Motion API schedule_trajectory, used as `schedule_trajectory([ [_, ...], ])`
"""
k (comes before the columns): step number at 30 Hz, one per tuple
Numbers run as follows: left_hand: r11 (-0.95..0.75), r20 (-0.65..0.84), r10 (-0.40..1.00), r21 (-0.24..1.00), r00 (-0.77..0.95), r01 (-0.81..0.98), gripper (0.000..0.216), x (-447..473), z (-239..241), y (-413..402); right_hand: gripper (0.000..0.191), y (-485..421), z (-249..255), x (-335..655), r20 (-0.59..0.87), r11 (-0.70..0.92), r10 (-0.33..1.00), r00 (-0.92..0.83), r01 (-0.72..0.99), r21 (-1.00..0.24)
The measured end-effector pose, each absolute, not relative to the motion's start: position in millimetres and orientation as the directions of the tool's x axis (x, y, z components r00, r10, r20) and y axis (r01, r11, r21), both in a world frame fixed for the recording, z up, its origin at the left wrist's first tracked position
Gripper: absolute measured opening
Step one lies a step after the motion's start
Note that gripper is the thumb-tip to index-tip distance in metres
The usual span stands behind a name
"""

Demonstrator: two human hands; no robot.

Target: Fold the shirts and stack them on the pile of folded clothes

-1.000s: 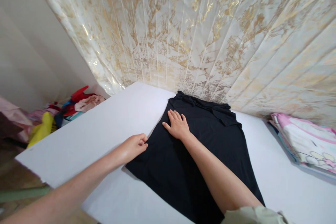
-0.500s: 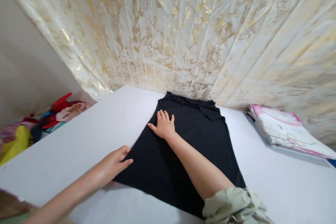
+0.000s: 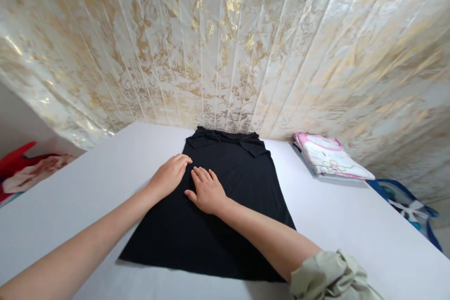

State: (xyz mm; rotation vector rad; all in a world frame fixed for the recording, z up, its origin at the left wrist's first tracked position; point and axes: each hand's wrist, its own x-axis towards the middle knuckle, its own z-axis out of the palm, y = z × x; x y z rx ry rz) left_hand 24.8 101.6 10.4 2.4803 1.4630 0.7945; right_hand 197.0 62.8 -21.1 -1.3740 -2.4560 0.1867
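Observation:
A black garment [image 3: 242, 183] lies spread flat on the white table [image 3: 98, 183], its narrow end against the back wall. My right hand [image 3: 206, 191] rests flat on the cloth near its left side, fingers stretched out. My left hand [image 3: 170, 174] lies at the garment's left edge right beside the right hand, fingers extended and together, palm down on the fabric edge. Neither hand grips anything that I can see.
A folded stack of white and pink clothes [image 3: 330, 158] sits at the back right of the table. A gold-and-white crinkled curtain [image 3: 225, 47] hangs behind. Loose coloured clothes [image 3: 24, 171] lie off the table's left. A blue bag [image 3: 408, 204] stands off the right edge.
My left hand has slid up along the garment's left edge to lie beside my right hand. The camera view has swung, showing more of the table's right side.

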Motion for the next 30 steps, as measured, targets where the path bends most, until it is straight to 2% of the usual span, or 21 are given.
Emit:
schedule_trajectory([
  [3, -0.54, 0.276, 0.839, 0.315, 0.469, 0.781, 0.047, 44, -17, 137, 0.068, 44, -22, 200, 0.214, 0.549, 0.835, -0.507, 0.793, -0.265],
  [8, -0.46, 0.187, 0.88, 0.105, 0.437, 0.882, 0.06, 44, -42, 155, 0.069, 1, -15, 225, 0.141, 0.598, 0.799, -0.584, 0.75, -0.283],
  [13, -0.449, 0.152, 0.887, 0.071, 0.435, 0.891, 0.062, 42, -43, 152, 0.068, -21, -4, 259, 0.071, 0.627, 0.761, -0.645, 0.704, -0.333],
  [16, -0.437, 0.149, 0.894, 0.072, 0.423, 0.897, 0.062, 44, -42, 152, 0.065, 15, -5, 271, 0.097, 0.511, 0.856, -0.508, 0.805, -0.301],
  [18, -0.431, 0.142, 0.897, 0.067, 0.419, 0.9, 0.063, 45, -41, 152, 0.063, 46, -10, 278, 0.098, 0.377, 0.926, -0.364, 0.887, -0.266],
  [21, -0.424, 0.127, 0.902, 0.068, 0.413, 0.903, 0.063, 46, -39, 151, 0.064, 71, -22, 291, 0.105, 0.276, 0.96, -0.259, 0.936, -0.217],
  [30, -0.425, 0.13, 0.901, 0.065, 0.415, 0.903, 0.066, 43, -44, 154, 0.064, 3, -37, 382, 0.082, 0.139, 0.988, -0.132, 0.986, -0.09],
])
